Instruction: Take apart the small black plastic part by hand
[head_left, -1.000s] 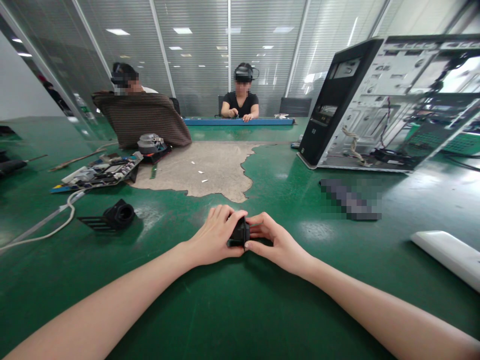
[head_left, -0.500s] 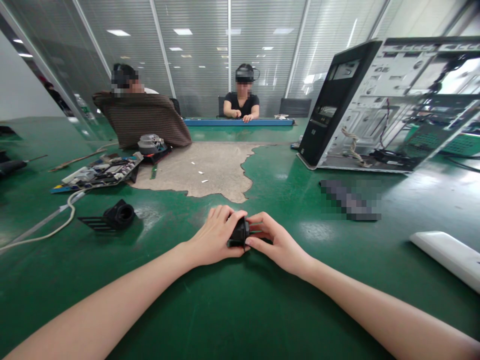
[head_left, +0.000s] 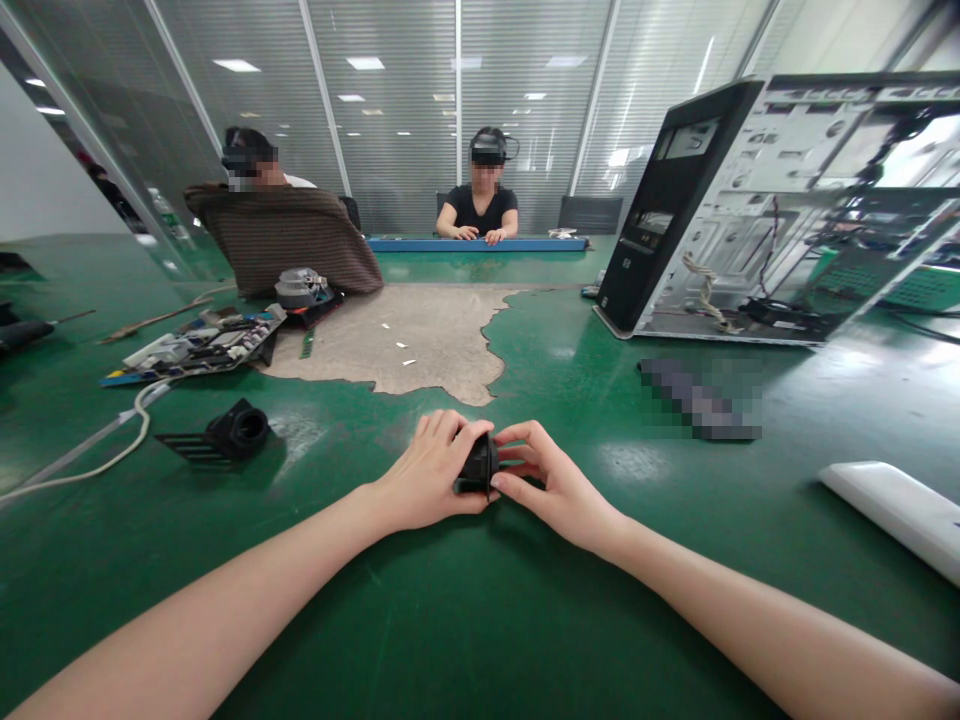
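Colleague's hand (head_left: 466, 233) shifted at the blue bar (head_left: 480, 244); curled hands (head_left: 426, 475) grip a black part (head_left: 474, 468).

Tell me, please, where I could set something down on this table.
Bare green tabletop shows between left hand and slatted part, between right hand and white object, and between the forearms. It is crowded around the circuit board and computer tower.

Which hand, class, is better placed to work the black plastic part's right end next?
Right hand, probably: its fingertips reach that end, while the left hand grips the black plastic part from the left.
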